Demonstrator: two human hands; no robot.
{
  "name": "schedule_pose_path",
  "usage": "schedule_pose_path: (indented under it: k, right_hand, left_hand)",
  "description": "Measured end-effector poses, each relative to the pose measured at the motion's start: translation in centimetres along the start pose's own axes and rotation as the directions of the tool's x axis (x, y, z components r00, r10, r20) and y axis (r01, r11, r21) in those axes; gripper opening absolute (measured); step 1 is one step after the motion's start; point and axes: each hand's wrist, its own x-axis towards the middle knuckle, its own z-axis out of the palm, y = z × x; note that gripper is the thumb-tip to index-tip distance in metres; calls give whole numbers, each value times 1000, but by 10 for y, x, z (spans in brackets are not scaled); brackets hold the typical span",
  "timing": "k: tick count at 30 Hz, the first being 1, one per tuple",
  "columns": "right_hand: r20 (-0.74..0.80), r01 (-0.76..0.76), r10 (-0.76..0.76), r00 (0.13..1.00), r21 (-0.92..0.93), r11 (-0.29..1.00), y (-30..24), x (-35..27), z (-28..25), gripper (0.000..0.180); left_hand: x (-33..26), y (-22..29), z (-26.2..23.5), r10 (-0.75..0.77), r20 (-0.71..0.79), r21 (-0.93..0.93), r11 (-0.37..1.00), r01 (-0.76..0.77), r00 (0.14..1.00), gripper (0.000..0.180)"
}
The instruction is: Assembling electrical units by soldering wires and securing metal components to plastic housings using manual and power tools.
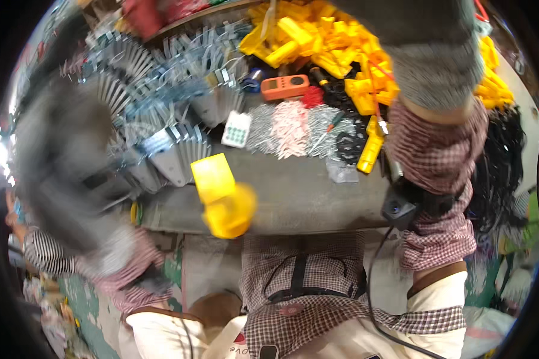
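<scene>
My left hand (69,137), in a grey glove, is a smear of motion at the left, close to a pile of grey metal plates (173,161) in bluish wrapping. Its fingers cannot be made out. My right hand (425,24), also gloved in grey, reaches to the upper right beside a heap of yellow plastic parts (323,36). The top edge cuts off its fingers. A yellow plastic part (215,179) shows at the table's front edge, its lower end blurred; whether it touches the table I cannot tell. Another yellow part (371,146) lies near my right forearm.
Behind the dark tabletop (305,197) sit an orange meter (284,87), a white card with green dots (236,129), pale pink pieces (290,128) and silver screws or pins (329,128). Black cables (497,167) hang at the right. A striped sleeve (48,248) of another person shows at left.
</scene>
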Motion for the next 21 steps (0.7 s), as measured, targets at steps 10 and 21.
schedule_pose_path:
  k: [10, 21]
  right_hand:
    - [550, -872, 677, 488, 284, 398, -2, -124, 139, 30]
    - [981, -978, 106, 160, 143, 151, -128, -87, 241, 28]
  left_hand:
    - [-159, 94, -319, -498, -522, 298, 655, 695, 693, 40]
    - [-396, 164, -450, -318, -823, 322, 422, 847, 471, 38]
